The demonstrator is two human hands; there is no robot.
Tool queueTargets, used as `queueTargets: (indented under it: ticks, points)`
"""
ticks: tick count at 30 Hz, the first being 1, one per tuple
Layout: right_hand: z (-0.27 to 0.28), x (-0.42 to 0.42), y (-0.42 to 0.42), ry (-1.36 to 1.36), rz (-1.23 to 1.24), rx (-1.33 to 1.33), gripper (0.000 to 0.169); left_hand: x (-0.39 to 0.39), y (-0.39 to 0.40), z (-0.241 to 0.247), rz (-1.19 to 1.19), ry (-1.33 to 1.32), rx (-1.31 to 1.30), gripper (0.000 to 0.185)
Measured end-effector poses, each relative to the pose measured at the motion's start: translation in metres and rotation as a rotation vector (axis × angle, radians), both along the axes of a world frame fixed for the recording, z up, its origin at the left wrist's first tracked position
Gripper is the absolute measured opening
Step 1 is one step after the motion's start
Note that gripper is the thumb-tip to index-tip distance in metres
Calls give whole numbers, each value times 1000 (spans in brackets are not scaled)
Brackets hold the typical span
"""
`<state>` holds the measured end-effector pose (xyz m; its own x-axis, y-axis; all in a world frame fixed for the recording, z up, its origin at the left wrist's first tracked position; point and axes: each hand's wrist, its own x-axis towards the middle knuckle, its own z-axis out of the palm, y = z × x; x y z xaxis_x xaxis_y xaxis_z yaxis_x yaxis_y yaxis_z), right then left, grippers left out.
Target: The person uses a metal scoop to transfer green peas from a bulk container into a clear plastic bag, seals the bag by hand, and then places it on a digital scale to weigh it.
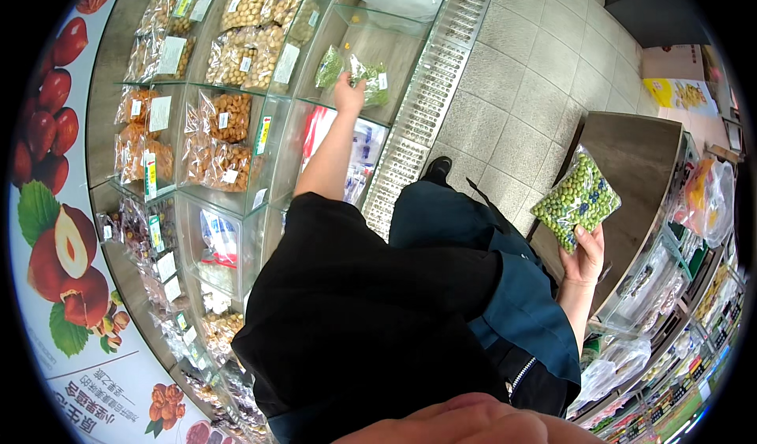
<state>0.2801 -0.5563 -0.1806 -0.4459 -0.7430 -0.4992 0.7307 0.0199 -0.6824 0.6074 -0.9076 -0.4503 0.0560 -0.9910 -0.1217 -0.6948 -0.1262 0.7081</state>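
My left hand [349,94] reaches into a glass-walled compartment [396,39] and touches a clear bag of small green pieces [375,84], which bears a white label. Whether its fingers grip that bag is unclear. A second, smaller green bag [329,68] lies just left of the hand. Out to the right, my right hand [582,256] holds a clear plastic bag of green peas or beans [579,198] by its lower end, thumb on the front. Dark blue print shows on this bag.
Glass dividers separate bagged nuts [248,42] and brown snacks [222,142] on the left. A perforated metal strip [440,71] edges the display beside the tiled floor [502,107]. At right stands a wooden-topped counter [627,148], with a filled plastic bag [707,201] beyond it.
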Motion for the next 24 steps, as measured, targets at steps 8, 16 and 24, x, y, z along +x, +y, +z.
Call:
queueTargets:
  ticks: [8, 16, 24]
  points:
    - [-1, -7, 29, 10, -86, 33, 56, 32, -38, -11, -63, -480, 110, 25]
    - [13, 0, 66, 47, -213, -30, 60, -111, 104, 7, -444, 221, -9, 10]
    - [65, -1, 145, 281, -394, -280, 69, -304, 296, 274, -1264, 1338, 1243, 43]
